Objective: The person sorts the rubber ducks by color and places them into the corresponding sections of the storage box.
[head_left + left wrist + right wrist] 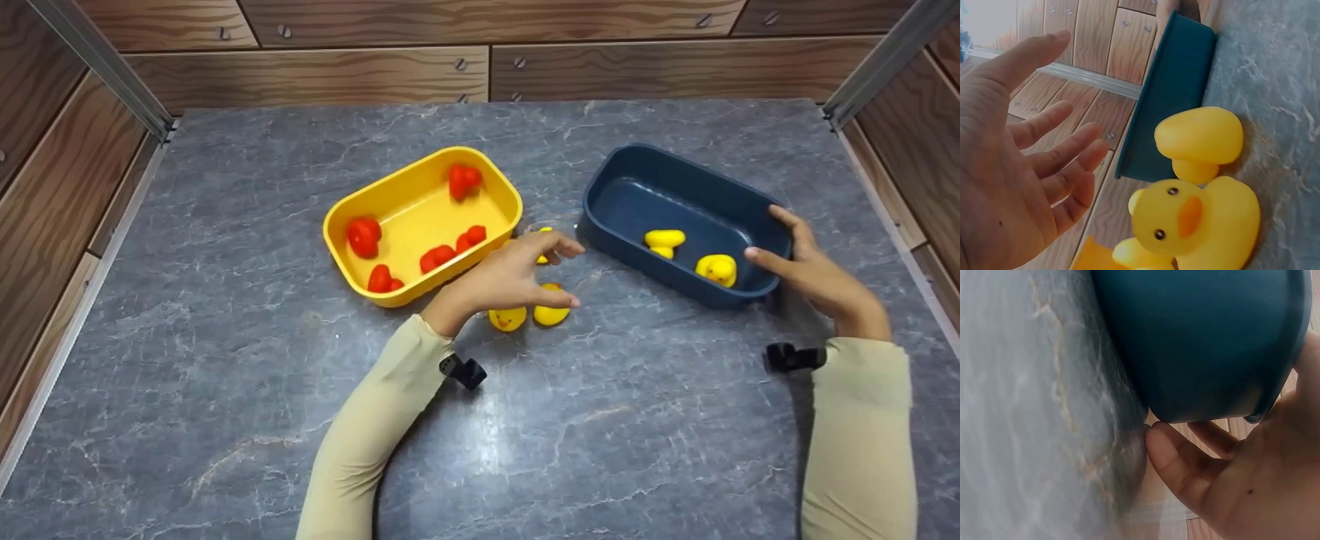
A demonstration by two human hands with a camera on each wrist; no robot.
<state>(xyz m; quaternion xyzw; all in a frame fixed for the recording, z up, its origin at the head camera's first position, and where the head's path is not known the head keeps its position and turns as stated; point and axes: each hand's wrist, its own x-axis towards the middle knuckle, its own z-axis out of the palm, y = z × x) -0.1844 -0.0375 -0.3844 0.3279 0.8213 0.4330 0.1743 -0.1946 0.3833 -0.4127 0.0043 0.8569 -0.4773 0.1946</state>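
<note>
My left hand (506,277) hovers over several yellow rubber ducks on the table, fingers spread and loosely bent, nothing in its grasp. One rubber duck (507,319) and another duck (552,306) show below it; others are partly hidden behind the hand. A duck with an orange beak (1185,216) appears close up in the left wrist view. My right hand (821,277) grips the right end of the dark blue bin (637,259), thumb over the rim and fingers along the outside. Inside that bin lie two yellow ducks (716,268).
Left of the ducks stands a yellow bin (397,184) holding several red pieces (364,237), blurred in shape. Both bins rest on a grey marbled table (247,360). Wood-patterned panels (315,75) and metal posts (112,67) border the table.
</note>
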